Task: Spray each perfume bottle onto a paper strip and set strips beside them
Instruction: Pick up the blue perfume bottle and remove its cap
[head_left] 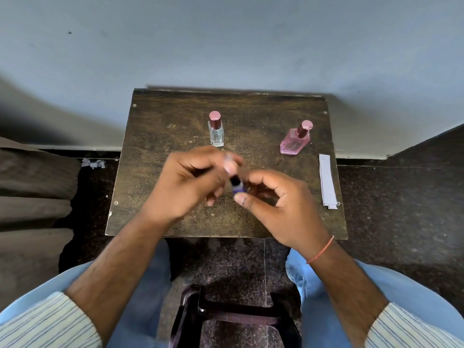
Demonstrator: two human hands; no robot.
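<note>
A small purple perfume bottle [238,188] with a black neck is held over the middle of the dark wooden table [155,146]. My right hand [278,209] grips its body between thumb and fingers. My left hand [190,179] pinches the blurred cap [230,163] just above the neck. A clear bottle with a pink cap [216,130] stands upright at the back centre. A pink bottle with a pink cap [296,139] stands at the back right. A stack of white paper strips [327,182] lies along the table's right edge.
A grey wall rises right behind the table. Torn paper scraps [93,163] lie on the dark floor to the left. A dark plastic stool [226,317] sits between my knees. A brown stepped surface [32,197] fills the left side.
</note>
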